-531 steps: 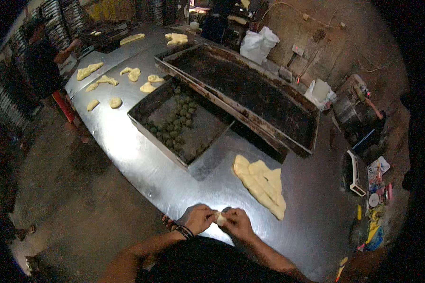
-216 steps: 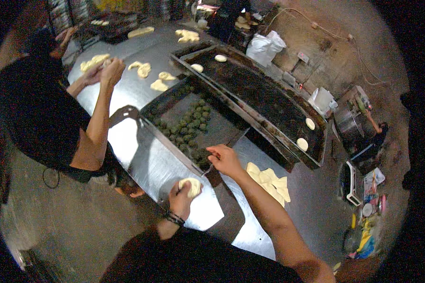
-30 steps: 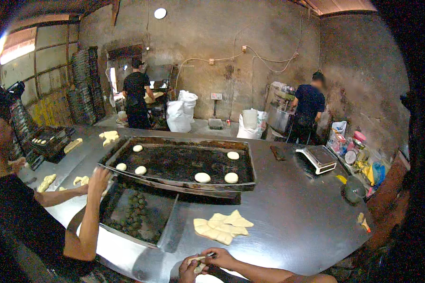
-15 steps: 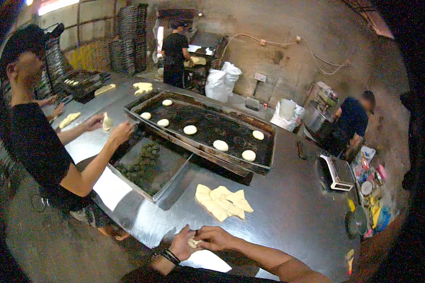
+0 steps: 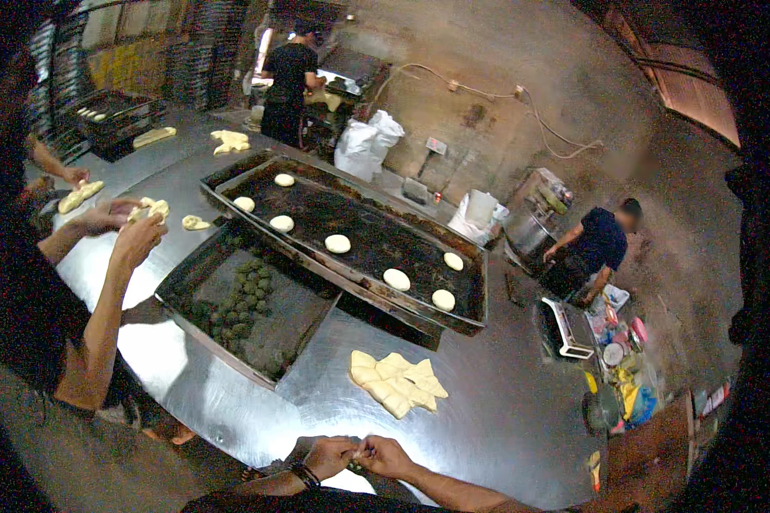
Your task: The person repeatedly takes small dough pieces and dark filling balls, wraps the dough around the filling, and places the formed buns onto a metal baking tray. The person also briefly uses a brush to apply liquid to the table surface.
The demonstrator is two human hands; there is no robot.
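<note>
At the near edge of the steel table point(image 5: 479, 402), my left hand point(image 5: 327, 456) and my right hand point(image 5: 385, 456) meet with fingertips pinched together. Between them is a small piece of dough point(image 5: 356, 456), mostly hidden by the fingers; a dark greenish bit shows just beneath it. Just beyond my hands lies a flat, pale-yellow batch of cut dough pieces point(image 5: 396, 382). A shallow tray point(image 5: 310, 349) to the left holds many dark green balls point(image 5: 246, 291). Behind it, a large dark baking tray point(image 5: 385, 242) carries several round dough pieces point(image 5: 337, 244) spaced apart.
A co-worker's hands point(image 5: 137, 231) hold dough at the left, near a small dough piece point(image 5: 195, 223). Another person's hand point(image 5: 77, 177) touches dough farther left. A scale point(image 5: 566, 328) and a brush point(image 5: 595, 470) lie along the right edge. White sacks point(image 5: 368, 144) stand behind.
My view has turned, shifting the scene. My left hand has closed from a cupped palm, and both hands' fingertips now meet over the dough. The co-worker at left now holds a larger dough lump.
</note>
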